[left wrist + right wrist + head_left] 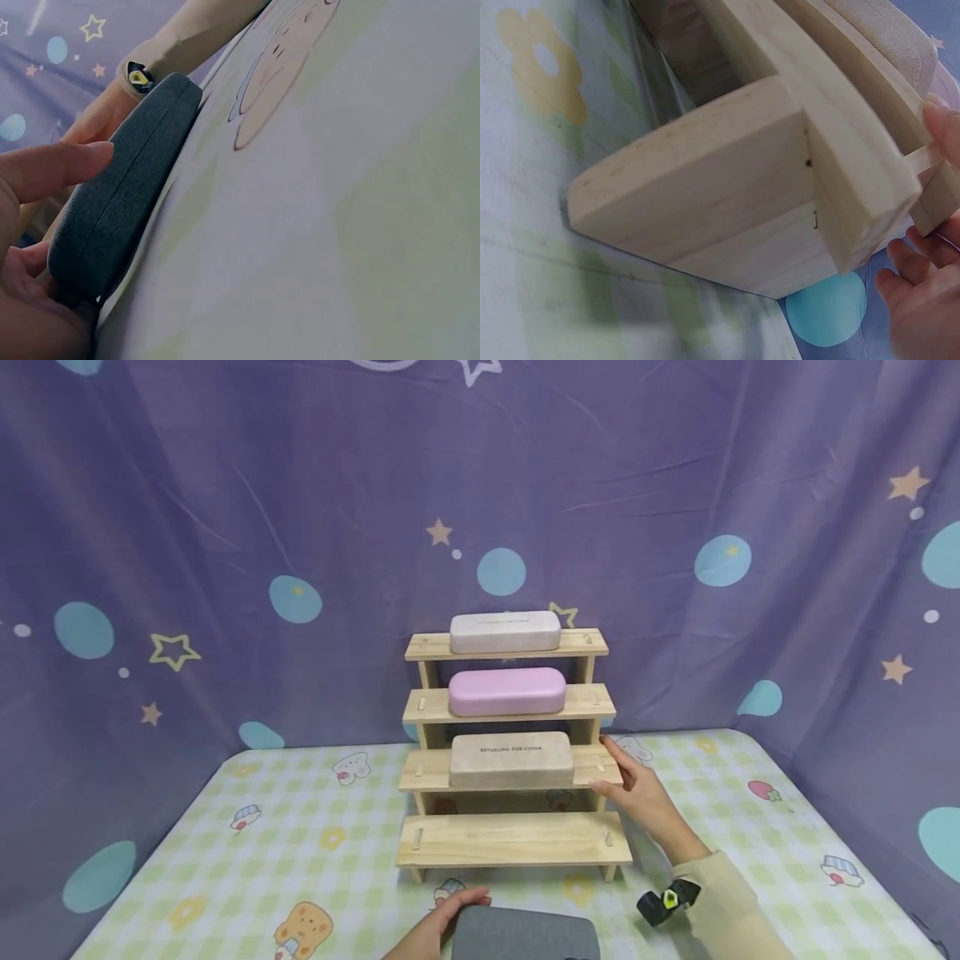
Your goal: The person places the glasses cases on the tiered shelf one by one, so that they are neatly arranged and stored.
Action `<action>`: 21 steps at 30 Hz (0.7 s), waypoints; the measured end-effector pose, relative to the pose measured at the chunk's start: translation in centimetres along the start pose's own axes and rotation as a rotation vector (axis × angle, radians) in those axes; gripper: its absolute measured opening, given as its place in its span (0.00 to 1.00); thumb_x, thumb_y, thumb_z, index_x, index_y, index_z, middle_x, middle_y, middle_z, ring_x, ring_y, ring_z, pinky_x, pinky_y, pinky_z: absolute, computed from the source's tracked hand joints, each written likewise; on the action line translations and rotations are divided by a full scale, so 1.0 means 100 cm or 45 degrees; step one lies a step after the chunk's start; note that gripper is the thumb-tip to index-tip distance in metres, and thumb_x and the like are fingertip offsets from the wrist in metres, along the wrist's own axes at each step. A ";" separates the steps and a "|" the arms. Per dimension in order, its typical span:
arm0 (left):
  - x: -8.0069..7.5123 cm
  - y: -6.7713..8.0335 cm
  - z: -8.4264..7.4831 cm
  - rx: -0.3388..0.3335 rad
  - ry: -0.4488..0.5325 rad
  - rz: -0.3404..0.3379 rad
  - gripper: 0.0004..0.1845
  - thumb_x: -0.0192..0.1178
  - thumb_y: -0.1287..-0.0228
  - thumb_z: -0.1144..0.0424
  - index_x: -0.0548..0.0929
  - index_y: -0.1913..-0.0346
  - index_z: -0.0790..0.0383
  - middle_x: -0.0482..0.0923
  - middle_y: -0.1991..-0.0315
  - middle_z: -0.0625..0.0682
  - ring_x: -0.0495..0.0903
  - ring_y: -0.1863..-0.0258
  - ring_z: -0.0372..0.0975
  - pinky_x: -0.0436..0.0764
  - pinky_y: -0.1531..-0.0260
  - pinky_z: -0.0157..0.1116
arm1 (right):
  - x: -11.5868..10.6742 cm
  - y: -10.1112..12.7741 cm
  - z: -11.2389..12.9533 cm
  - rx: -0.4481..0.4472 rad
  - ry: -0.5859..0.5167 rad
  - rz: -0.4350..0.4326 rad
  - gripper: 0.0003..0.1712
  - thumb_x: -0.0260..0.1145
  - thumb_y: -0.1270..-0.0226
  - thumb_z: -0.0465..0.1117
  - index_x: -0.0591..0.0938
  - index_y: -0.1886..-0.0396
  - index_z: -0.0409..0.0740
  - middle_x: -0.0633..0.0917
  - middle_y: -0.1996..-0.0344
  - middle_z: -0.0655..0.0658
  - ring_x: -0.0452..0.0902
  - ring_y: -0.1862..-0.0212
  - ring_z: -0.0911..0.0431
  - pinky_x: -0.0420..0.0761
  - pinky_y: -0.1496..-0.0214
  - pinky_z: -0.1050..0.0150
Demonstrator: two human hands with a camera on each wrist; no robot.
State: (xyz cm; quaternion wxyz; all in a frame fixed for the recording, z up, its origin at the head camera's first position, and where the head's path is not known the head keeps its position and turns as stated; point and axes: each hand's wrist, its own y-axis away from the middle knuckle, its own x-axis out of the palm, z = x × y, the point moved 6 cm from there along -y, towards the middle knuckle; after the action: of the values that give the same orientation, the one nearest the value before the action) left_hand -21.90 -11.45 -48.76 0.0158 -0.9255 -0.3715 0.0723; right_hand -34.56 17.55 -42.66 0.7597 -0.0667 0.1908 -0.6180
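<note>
A wooden stepped display rack (517, 842) with several tiers stands on the table. My right hand (637, 789) grips the right end of its second tier from the bottom, thumb at the front edge and fingers behind; the right wrist view shows these fingers (915, 289) around the rack's side. A dark grey glasses case (525, 935) lies at the front, partly cut off by the frame. My left hand (442, 927) holds its left end, with the thumb (64, 169) against one side and the other fingers partly hidden at the end.
On the rack's upper tiers sit a white glasses case (506, 633), a pink one (507, 692) and a beige lettered one (512, 760). A checked cloth (300, 835) covers the table. A purple patterned curtain (360, 568) hangs behind and at both sides.
</note>
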 end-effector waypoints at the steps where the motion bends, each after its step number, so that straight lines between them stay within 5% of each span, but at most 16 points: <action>1: 0.000 0.000 0.000 -0.014 -0.011 0.001 0.50 0.65 0.44 0.44 0.55 0.31 0.76 0.63 0.35 0.61 0.62 0.40 0.26 0.62 0.43 0.25 | 0.000 0.000 0.000 -0.003 -0.001 -0.002 0.45 0.64 0.37 0.34 0.49 0.27 0.32 0.49 0.27 0.34 0.44 0.28 0.39 0.61 0.42 0.83; 9: 0.000 0.001 -0.006 -0.042 -0.108 -0.015 0.45 0.66 0.43 0.49 0.59 0.33 0.76 0.62 0.35 0.67 0.63 0.41 0.26 0.62 0.44 0.26 | -0.002 -0.002 0.000 -0.011 -0.020 0.001 0.45 0.64 0.37 0.33 0.49 0.28 0.30 0.49 0.28 0.33 0.44 0.28 0.40 0.61 0.42 0.83; 15: -0.006 0.001 -0.004 -0.044 -0.194 -0.076 0.40 0.70 0.47 0.59 0.65 0.34 0.72 0.71 0.38 0.54 0.66 0.43 0.27 0.63 0.45 0.26 | -0.002 -0.002 -0.001 0.009 -0.031 -0.007 0.45 0.64 0.37 0.33 0.49 0.28 0.31 0.49 0.28 0.33 0.44 0.28 0.41 0.61 0.43 0.83; 21: -0.008 0.003 -0.002 -0.049 -0.232 -0.102 0.36 0.70 0.47 0.58 0.70 0.37 0.70 0.74 0.43 0.42 0.68 0.45 0.27 0.66 0.47 0.27 | -0.001 -0.001 0.000 0.019 -0.018 -0.004 0.45 0.64 0.37 0.33 0.49 0.28 0.31 0.50 0.27 0.35 0.44 0.28 0.42 0.60 0.42 0.83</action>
State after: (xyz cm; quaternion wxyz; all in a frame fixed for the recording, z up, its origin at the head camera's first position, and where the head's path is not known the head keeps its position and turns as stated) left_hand -22.25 -12.17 -48.47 -0.0330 -0.8996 -0.4094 0.1481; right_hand -34.69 17.58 -42.61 0.7605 -0.0659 0.1807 -0.6202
